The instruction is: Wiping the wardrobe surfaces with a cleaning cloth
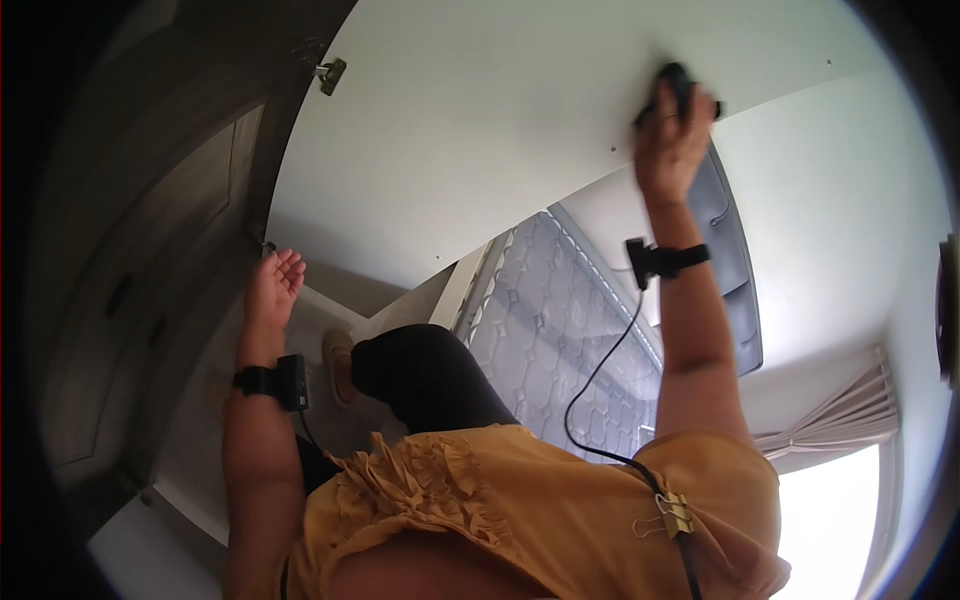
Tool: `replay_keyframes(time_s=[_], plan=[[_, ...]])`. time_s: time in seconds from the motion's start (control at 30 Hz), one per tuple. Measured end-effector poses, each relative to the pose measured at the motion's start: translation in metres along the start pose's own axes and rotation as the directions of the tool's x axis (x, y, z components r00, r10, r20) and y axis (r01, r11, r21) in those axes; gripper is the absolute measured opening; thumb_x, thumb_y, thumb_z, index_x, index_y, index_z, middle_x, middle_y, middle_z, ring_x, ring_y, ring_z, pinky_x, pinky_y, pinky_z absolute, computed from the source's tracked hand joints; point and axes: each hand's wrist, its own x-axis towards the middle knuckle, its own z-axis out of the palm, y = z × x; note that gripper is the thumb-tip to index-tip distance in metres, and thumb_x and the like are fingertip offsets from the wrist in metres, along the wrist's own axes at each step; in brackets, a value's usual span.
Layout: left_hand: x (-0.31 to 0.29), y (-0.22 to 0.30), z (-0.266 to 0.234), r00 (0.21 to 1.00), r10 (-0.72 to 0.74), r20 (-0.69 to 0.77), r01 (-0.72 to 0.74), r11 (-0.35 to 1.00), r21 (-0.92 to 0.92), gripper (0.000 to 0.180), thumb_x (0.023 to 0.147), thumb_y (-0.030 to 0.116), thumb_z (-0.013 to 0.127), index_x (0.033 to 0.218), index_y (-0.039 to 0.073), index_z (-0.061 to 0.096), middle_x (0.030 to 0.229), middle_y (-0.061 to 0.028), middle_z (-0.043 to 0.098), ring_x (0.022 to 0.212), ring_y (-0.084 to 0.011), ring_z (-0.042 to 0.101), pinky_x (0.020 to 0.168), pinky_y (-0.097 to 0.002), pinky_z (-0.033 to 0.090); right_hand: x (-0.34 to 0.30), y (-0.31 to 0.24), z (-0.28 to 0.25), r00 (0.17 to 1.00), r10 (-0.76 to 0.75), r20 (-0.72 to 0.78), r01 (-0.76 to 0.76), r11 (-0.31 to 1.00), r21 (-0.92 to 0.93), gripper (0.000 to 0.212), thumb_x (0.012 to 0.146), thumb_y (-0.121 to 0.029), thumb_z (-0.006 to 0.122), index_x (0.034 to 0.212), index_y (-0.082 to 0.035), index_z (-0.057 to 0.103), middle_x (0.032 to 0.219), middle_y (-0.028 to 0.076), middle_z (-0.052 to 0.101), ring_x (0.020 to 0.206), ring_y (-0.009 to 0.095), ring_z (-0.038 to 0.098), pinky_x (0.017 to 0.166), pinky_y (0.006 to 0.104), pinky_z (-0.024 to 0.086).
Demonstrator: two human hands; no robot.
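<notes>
High on the right, my right hand is closed around a dark, rounded object held against a wide pale door panel. Blur and my fingers hide most of that object, so its kind is unclear. Low on the left, beside the panel's lower corner, is my left hand. Its fingers are loosely bent and apart, with nothing visible in them. Just above those fingertips is a small metal hinge; whether they touch it cannot be made out. Another metal hinge is fixed to the panel's upper left edge.
Dark wood-look doors line the left. A grey quilted mattress lies below the panel, with a grey headboard to its right. A tied curtain hangs by a bright window. A black cable runs from my right wrist.
</notes>
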Motion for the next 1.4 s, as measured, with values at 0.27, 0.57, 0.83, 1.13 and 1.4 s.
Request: replay_keyframes(time_s=[0.27,0.57,0.83,1.13,1.4], plan=[[-0.004,0.014,0.029,0.985,-0.125,-0.115,0.088,0.955,-0.283,0.043,0.099,0.037,0.051,0.122,0.002,0.057,0.12,-0.0076,0.06,0.105,-0.0185,0.059,0.092,-0.031,0.046,-0.135,-0.131,0.03,0.754,-0.461,0.467,0.242,0.857,0.455,0.045,0.084,-0.01,0.055,0.129,-0.016,0.063,0.151,0.01,0.039,0.137,0.03,0.039,0.113,0.0462,0.03],[-0.01,0.008,0.041,0.992,-0.08,0.097,0.09,0.991,-0.103,0.045,0.099,0.043,0.051,0.127,0.008,0.056,0.117,-0.0046,0.062,0.104,-0.0165,0.059,0.089,-0.0305,0.046,-0.069,-0.073,0.028,0.678,-0.464,0.57,0.144,0.845,0.516,0.035,0.095,-0.024,0.054,0.129,-0.024,0.061,0.15,0.002,0.042,0.14,0.019,0.038,0.114,0.0347,0.033],[-0.027,-0.004,0.072,0.958,-0.047,0.283,0.041,0.999,0.028,0.045,0.1,0.039,0.047,0.132,0.007,0.052,0.123,-0.0071,0.059,0.107,-0.0186,0.059,0.09,-0.034,0.046,0.138,0.162,-0.059,0.993,-0.035,-0.114,0.008,0.973,-0.23,0.053,0.088,-0.019,0.064,0.139,-0.02,0.051,0.142,0.023,0.044,0.128,0.042,0.046,0.105,0.0475,0.041],[-0.018,-0.001,0.094,0.938,-0.003,0.348,0.031,0.997,-0.077,0.046,0.1,0.033,0.046,0.137,0.006,0.048,0.132,-0.0093,0.055,0.117,-0.0214,0.055,0.097,-0.0373,0.043,0.232,-0.006,0.046,0.975,-0.124,-0.185,0.11,0.99,-0.086,0.048,0.092,-0.032,0.057,0.138,-0.017,0.052,0.147,0.024,0.038,0.137,0.04,0.035,0.112,0.0518,0.029],[-0.024,0.015,0.091,0.891,0.11,0.44,0.009,0.965,-0.261,0.053,0.101,0.043,0.041,0.143,0.011,0.043,0.14,-0.0083,0.049,0.126,-0.0214,0.048,0.105,-0.04,0.036,0.121,-0.231,0.103,0.841,-0.529,0.114,0.486,0.831,0.269,0.04,0.093,-0.02,0.052,0.133,-0.016,0.058,0.151,0.011,0.038,0.14,0.029,0.034,0.116,0.0449,0.026]])
